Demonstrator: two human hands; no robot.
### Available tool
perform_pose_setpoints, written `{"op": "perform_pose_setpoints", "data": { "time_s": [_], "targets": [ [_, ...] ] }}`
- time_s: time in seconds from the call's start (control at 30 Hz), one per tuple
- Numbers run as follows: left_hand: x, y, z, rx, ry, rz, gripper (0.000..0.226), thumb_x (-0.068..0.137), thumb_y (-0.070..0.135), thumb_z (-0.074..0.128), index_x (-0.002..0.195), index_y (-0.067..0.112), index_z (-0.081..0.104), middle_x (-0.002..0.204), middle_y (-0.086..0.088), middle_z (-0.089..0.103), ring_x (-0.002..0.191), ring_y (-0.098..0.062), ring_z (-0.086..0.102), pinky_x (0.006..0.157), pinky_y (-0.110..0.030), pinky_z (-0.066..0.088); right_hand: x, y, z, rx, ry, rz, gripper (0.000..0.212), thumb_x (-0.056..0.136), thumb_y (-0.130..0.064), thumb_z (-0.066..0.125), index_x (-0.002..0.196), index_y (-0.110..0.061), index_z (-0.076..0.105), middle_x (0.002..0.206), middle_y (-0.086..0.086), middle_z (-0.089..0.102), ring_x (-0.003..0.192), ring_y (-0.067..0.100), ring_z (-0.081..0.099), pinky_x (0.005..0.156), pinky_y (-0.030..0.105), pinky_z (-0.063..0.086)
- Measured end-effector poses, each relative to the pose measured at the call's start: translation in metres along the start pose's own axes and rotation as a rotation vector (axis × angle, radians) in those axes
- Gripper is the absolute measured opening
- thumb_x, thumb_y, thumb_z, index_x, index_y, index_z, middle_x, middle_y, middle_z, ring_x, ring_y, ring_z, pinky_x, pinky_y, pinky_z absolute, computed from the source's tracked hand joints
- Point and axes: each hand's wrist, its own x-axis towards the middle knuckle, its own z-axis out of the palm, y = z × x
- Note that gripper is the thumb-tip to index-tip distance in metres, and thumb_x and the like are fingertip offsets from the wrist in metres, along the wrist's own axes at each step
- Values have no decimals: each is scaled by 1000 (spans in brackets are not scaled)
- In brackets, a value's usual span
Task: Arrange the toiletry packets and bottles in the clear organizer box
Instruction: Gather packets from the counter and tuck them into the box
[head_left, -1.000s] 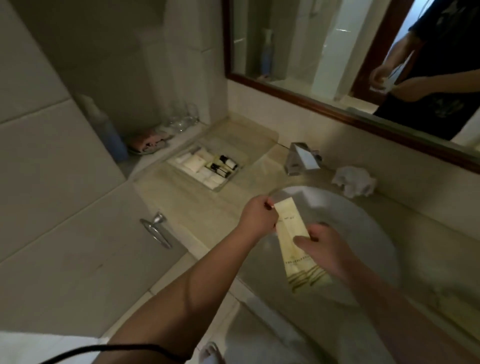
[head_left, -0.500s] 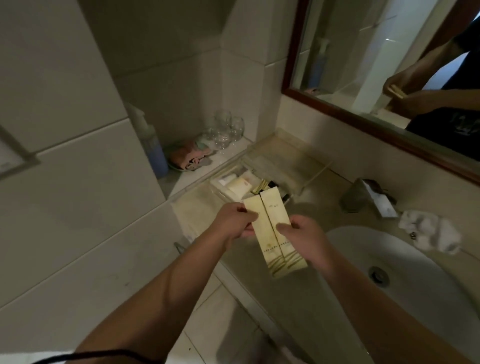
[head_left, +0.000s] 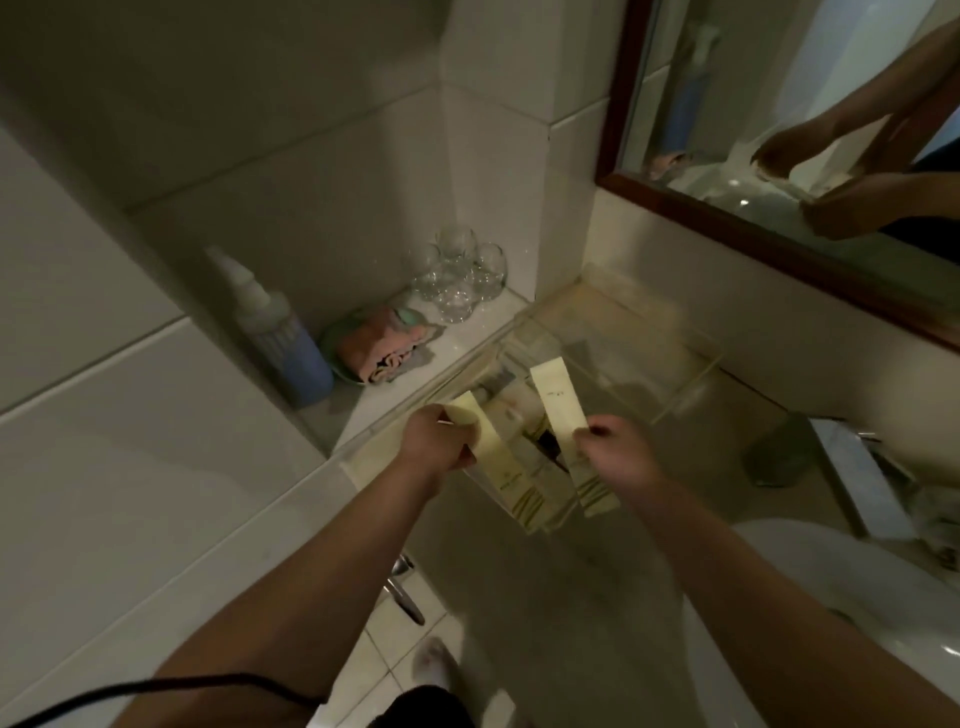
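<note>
Both hands are out over the counter (head_left: 545, 566), each pinching a long pale yellow packet. The left hand (head_left: 441, 441) is closed on the left packet (head_left: 501, 467) near its upper end, thumb and fingers clamped across it, so the packet slants down and to the right from the hand. The right hand (head_left: 615, 452) grips the right packet (head_left: 558, 402) around its middle; the upper end sticks up past the knuckles and the printed lower end hangs below. The two packets are apart, with a gap between them, and both are held above the clear box (head_left: 623, 353), which sits on the counter in the corner under the mirror (head_left: 779, 130). Through the gap a few small items show inside the box, pale packets and something dark, too blurred to name. On the ledge (head_left: 452, 343) left of the box stand several clear glasses (head_left: 460, 275), a folded pink cloth (head_left: 382, 345) on a dish, and a blue bottle (head_left: 288, 348) with a white top. The sink (head_left: 831, 597) edges in at lower right.
</note>
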Motion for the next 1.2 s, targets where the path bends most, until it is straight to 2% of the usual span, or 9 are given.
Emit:
{"op": "perform_pose_setpoints", "data": {
  "time_s": [0.13,0.27,0.33,0.4,0.5,0.57,0.73,0.87,1.2],
  "targets": [
    [26,-1,6,13,35,17,22,79,-4,62,100,-3,59,89,-18,63,70,-27,65,58,-36,61,20,-11,8,-53,-14,-20,15,93,-14,56,84,-15,68,73,4,65,67,21,61,55,25,42],
    [40,-8,8,140,3,46,36,81,2,64,115,0,53,91,-15,65,70,-26,69,61,-40,62,35,-22,14,-179,-12,4,11,90,-21,57,82,-20,63,73,-3,63,62,10,57,53,23,41],
    [41,-15,9,237,-39,64,39,84,5,64,120,2,49,90,-12,65,62,-19,66,54,-30,59,41,-23,21,-223,-3,-3,8,89,-21,60,85,-17,65,79,1,64,67,15,57,57,27,41],
    [40,-20,10,394,-66,136,38,85,12,65,120,7,50,94,-8,66,67,-15,64,52,-22,51,46,-23,27,-270,-15,3,5,88,-22,62,89,-17,64,84,-1,61,77,18,57,64,26,41],
    [41,-23,9,613,-66,236,42,81,24,68,119,13,52,104,-7,68,92,-25,65,71,-27,49,52,-23,33,-376,-68,-9,14,89,-23,62,100,-15,65,91,0,61,90,21,60,72,26,43],
    [45,-23,8,648,-55,251,44,78,27,70,117,15,52,105,-8,69,95,-28,66,80,-36,54,57,-24,37,-449,-105,-35,18,91,-23,60,105,-15,67,97,2,65,96,23,63,74,26,44],
    [51,-31,4,760,-8,305,47,74,29,72,114,14,53,110,-8,64,100,-28,61,83,-43,53,70,-21,47,-581,-180,-56,26,93,-24,56,116,-18,67,117,5,68,107,24,62,82,26,45],
    [53,-40,2,869,57,377,51,72,30,72,118,16,55,114,-10,58,103,-28,55,84,-40,50,75,-17,53,-626,-175,-58,30,94,-23,53,120,-18,67,118,5,69,108,24,63,86,29,50],
    [46,-43,3,1037,136,494,52,74,34,73,118,16,52,118,-11,54,108,-29,49,88,-38,43,70,-14,59,-695,-63,-31,23,85,-30,57,96,-20,75,90,1,72,85,22,68,66,26,50]
  ]
}}
